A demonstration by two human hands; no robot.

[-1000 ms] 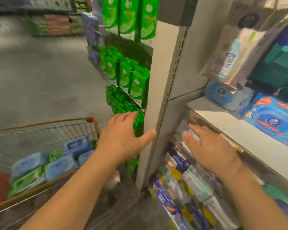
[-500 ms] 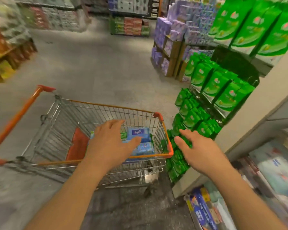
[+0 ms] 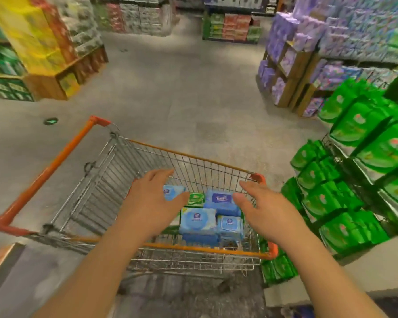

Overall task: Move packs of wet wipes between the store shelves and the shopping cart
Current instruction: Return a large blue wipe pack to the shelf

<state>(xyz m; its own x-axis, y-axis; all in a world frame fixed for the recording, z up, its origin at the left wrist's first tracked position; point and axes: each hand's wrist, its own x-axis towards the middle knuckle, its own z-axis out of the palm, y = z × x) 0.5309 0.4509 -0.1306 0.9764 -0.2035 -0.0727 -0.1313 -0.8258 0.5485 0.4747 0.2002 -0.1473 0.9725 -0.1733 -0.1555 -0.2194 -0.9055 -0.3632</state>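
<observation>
A wire shopping cart (image 3: 193,248) with orange rim and handle stands in front of me. Inside lie several packs of wet wipes: a light blue pack (image 3: 197,220), a darker blue pack (image 3: 222,201), a smaller blue pack (image 3: 230,226) and a green pack (image 3: 195,199). My left hand (image 3: 151,204) hovers open above the cart's left part, partly covering another blue pack (image 3: 172,191). My right hand (image 3: 268,214) is open over the cart's right side, fingers spread. Neither hand holds anything.
Green hanging packs (image 3: 345,203) fill the rack on the right, close to the cart's right corner. Purple packages (image 3: 292,53) are stacked further back right. Yellow and red boxes (image 3: 39,42) stand at the left. Grey floor (image 3: 193,99) stretches ahead.
My view has swung left from the shelves to the cart. Both empty hands moved from the shelf end to above the cart's basket.
</observation>
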